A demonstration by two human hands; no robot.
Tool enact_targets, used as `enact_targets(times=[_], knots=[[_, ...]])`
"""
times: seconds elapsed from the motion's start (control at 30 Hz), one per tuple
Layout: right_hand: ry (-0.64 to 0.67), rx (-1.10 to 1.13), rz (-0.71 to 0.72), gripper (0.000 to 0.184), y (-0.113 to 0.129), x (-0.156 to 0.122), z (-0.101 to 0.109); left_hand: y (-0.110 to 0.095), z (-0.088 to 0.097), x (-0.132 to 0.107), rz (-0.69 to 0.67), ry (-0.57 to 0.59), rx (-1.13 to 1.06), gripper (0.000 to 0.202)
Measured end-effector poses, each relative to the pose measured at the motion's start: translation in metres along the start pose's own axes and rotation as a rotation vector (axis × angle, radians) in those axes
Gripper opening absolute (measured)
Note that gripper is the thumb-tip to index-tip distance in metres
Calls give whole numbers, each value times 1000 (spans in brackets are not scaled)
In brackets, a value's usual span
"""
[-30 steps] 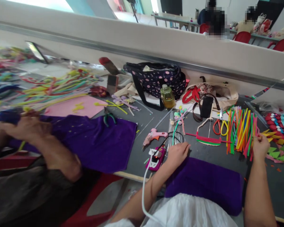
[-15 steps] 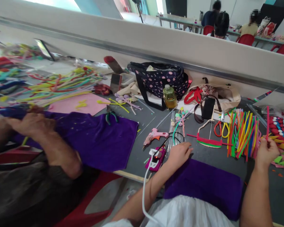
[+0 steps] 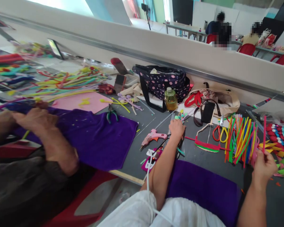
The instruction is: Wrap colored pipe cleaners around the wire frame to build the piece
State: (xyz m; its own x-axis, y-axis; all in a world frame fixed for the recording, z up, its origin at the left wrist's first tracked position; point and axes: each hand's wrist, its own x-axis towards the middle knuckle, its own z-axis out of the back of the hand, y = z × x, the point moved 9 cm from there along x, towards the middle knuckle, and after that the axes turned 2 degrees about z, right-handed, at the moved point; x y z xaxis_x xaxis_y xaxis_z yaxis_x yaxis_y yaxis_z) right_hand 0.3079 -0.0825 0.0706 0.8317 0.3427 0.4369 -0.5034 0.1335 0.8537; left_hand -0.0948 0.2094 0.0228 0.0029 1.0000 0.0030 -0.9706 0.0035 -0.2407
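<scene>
My right hand [image 3: 264, 164] pinches a pink pipe cleaner [image 3: 264, 134] that stands upright, just right of a spread of colourful pipe cleaners [image 3: 242, 137]. My left hand [image 3: 177, 130] reaches forward over clear glue sticks and black cable, its back towards me. Right at its fingertips lies a small cluster of green and pastel pipe-cleaner pieces [image 3: 181, 115]. Whether the fingers grip any of it is hidden. Between my hands lies a red, green and cream pipe-cleaner piece [image 3: 207, 145]. A pink glue gun [image 3: 153, 136] rests left of my left hand.
Scissors [image 3: 223, 134] lie beside the pipe cleaners. Behind stand a dark patterned bag [image 3: 161, 80], a bottle [image 3: 170, 99] and a beige bag [image 3: 232, 101]. A purple cloth [image 3: 203, 183] covers the near edge. At left, a co-worker's hands [image 3: 38, 121] work over another purple cloth [image 3: 97, 138].
My left hand has moved forward, from beside the cables to the green and pastel cluster. My right hand still holds the pink pipe cleaner and sits slightly lower in view.
</scene>
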Motion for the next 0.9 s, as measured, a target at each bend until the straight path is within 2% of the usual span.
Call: enact_targets(times=[0.1,0.27,0.4,0.53,0.7,0.9], knots=[[-81,20,-35,45,-8,-5,7,8,-6,2,36,-14,-16,29],[-40,1,-24,41,-15,-11,-5,10,3,5,61,-35,-108,25],[3,11,-32,43,-20,-13,-11,4,28,5,74,-139,-171,24],[41,23,-18,40,-12,-16,-14,-10,61,8,31,-310,-257,23],[90,-87,16,43,2,-22,-13,-25,93,26,-11,-438,-370,24],[102,-151,-4,47,-1,-27,-6,-34,127,44,-61,-628,-476,23]])
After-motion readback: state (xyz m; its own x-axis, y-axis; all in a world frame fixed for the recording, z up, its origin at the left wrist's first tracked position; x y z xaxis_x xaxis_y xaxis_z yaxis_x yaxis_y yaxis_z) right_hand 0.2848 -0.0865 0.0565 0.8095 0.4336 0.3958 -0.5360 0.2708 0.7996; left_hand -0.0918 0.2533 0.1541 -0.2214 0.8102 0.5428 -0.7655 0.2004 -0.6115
